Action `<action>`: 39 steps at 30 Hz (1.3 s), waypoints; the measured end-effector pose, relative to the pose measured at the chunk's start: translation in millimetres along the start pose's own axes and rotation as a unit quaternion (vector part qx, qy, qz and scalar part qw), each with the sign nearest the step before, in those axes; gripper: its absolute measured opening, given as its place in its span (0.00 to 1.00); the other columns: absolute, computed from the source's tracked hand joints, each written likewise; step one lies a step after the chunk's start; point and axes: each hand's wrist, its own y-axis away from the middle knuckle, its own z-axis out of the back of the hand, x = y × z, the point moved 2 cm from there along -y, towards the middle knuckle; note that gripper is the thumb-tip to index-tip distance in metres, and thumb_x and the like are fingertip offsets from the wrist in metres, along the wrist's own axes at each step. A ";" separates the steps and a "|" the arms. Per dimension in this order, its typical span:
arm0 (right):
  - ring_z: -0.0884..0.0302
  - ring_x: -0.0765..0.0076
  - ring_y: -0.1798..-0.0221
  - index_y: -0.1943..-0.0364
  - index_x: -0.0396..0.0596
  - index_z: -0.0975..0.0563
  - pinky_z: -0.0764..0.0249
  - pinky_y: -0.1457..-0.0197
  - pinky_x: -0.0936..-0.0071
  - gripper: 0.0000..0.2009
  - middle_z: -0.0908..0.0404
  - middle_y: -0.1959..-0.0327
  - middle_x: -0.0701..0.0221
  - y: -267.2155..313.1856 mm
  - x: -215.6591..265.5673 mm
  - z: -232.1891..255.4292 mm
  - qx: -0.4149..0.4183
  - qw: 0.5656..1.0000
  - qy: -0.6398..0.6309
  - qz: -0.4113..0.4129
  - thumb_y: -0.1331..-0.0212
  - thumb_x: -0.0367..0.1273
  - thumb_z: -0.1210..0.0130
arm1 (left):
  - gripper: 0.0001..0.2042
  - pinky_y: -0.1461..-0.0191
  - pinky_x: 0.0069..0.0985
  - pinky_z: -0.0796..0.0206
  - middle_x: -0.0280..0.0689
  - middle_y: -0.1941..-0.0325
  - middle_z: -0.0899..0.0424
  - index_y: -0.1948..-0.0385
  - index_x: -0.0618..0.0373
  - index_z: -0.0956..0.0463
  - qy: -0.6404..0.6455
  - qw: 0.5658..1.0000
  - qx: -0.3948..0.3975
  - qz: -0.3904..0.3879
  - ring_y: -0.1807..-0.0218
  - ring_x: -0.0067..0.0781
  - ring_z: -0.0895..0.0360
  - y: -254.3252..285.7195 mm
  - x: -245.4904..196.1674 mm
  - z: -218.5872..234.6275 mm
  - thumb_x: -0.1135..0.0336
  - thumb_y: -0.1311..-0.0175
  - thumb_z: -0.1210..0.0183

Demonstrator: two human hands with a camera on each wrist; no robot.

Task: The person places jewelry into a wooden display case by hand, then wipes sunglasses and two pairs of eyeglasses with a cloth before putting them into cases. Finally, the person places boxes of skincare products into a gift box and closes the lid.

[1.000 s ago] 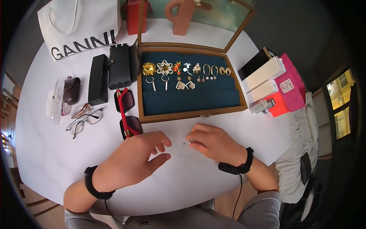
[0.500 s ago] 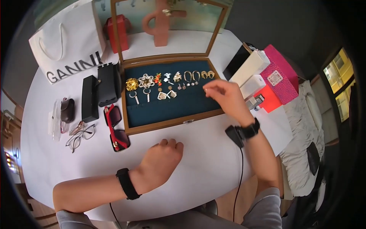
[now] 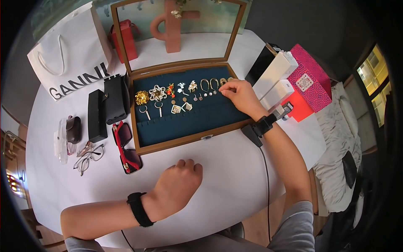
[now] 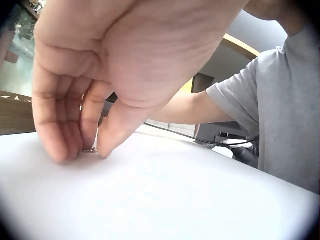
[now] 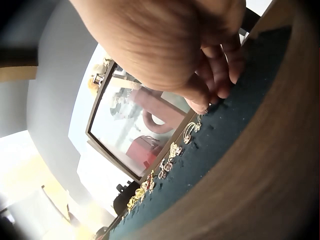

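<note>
My right hand (image 3: pixel 241 95) is over the right part of an open wooden jewellery box (image 3: pixel 191 140). Its thumb and fingertips come together at the dark teal lining (image 5: pixel 227 117), a tiny shiny earring (image 5: pixel 206 111) between them, mostly hidden. Beside those fingertips hang hoop earrings (image 3: pixel 204 85); farther left are a flower-shaped earring (image 3: pixel 157 93) and a gold one (image 3: pixel 142 98). In front of the box my left hand (image 3: pixel 178 185) rests low over the white table, fingers bent. The left wrist view has a small silvery earring (image 4: pixel 91 150) pinched between its thumb and fingers at the tabletop.
Red-armed sunglasses (image 3: pixel 124 147), eyeglasses (image 3: pixel 89 158) and black cases (image 3: pixel 98 115) lie left of the box. White boxes (image 3: pixel 277 69) and a pink patterned box (image 3: pixel 312 80) stand at right. Behind are a paper bag (image 3: pixel 69 54) and the raised glass lid (image 3: pixel 178 38).
My right hand has gone from the table front up over the box, down to its lining near the hoops. The left hand has moved right, turned palm down, and now pinches a small earring.
</note>
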 end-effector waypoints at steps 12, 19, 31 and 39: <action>0.19 0.65 0.69 0.62 0.39 0.16 0.26 0.62 0.69 0.05 0.14 0.66 0.59 -4.2 -5.3 15.0 -0.062 0.997 0.038 -0.006 0.39 0.26 0.39 | 0.09 0.67 0.22 0.24 0.37 0.72 0.26 0.74 0.61 0.26 -0.044 0.998 -0.051 -0.019 0.68 0.30 0.23 -4.2 -4.2 -4.3 0.79 0.58 0.38; 0.19 0.55 0.64 0.62 0.40 0.16 0.25 0.58 0.66 0.05 0.16 0.65 0.61 0.7 3.0 1.9 -0.037 0.996 0.075 0.041 0.39 0.26 0.40 | 0.07 0.68 0.23 0.25 0.37 0.73 0.26 0.76 0.60 0.27 -0.044 0.997 -0.043 -0.041 0.70 0.31 0.22 -6.2 0.6 -4.6 0.78 0.56 0.37; 0.20 0.54 0.63 0.60 0.43 0.15 0.25 0.59 0.65 0.08 0.20 0.64 0.62 8.1 12.3 6.5 -0.072 0.982 0.131 0.118 0.40 0.23 0.43 | 0.03 0.66 0.24 0.30 0.32 0.72 0.22 0.72 0.60 0.26 0.630 0.762 -0.037 0.143 0.71 0.24 0.24 -19.0 47.5 42.0 0.74 0.37 0.44; 0.24 0.76 0.68 0.56 0.42 0.19 0.28 0.64 0.80 0.09 0.22 0.67 0.70 84.0 114.2 -7.0 -0.002 0.985 -0.096 0.145 0.40 0.20 0.41 | 0.04 0.62 0.20 0.31 0.29 0.70 0.24 0.65 0.55 0.25 0.868 0.463 -0.072 0.161 0.70 0.20 0.26 -55.2 54.2 24.7 0.69 0.32 0.49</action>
